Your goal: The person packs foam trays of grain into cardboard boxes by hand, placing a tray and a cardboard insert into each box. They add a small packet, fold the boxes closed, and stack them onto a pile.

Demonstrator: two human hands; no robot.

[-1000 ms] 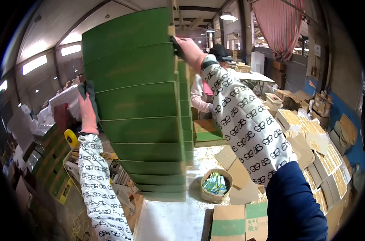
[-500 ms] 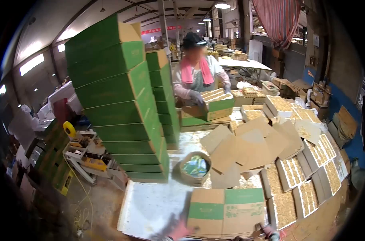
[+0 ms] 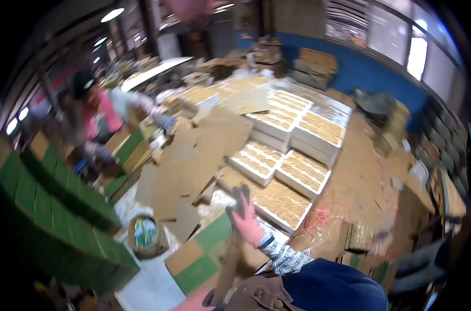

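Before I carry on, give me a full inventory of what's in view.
Carton stacks: two, green, left
Flattened carton: at least one, brown and green, front
Cardboard sheets: several, brown, middle
Filled trays: at least five, white with tan contents, right of the sheets
Round tub: one, brownish, beside the stacks
Packets: several, green and whitish, in the tub
Worktable: one, white, front left
Co-worker: one, dark cap, pink cloth, upper left
Wall: one, blue lower part, back right
Right hand: one, pink-and-grey glove, over the flattened carton
Left hand: one, pink-and-grey glove, bottom edge
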